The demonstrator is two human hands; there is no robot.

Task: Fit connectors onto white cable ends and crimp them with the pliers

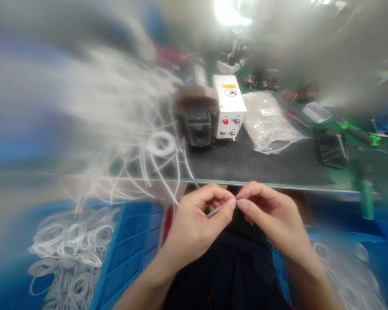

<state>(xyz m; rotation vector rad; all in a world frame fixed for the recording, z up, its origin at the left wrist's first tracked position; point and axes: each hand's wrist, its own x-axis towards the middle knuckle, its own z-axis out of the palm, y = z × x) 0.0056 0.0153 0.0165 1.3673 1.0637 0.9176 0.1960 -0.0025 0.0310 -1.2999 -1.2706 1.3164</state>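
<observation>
My left hand (198,226) is closed in a pinch on a thin pale cable (214,211), a short length of which shows under its fingers. Fingertip to fingertip with it, my right hand (274,217) pinches at the tip of the same cable; the tip itself is mostly covered by the fingers. Both hands are held over my lap, just in front of the bench edge. White cables (161,176) hang over that edge beside my left hand, and one coil (161,144) lies among them.
A dark machine (198,125) stands on the bench beside a white control box (231,107) with a lit red light. Right of it lie a clear plastic bag (271,125) and a dark case (331,147). A blue crate (129,241) with coiled cables (74,258) is at lower left.
</observation>
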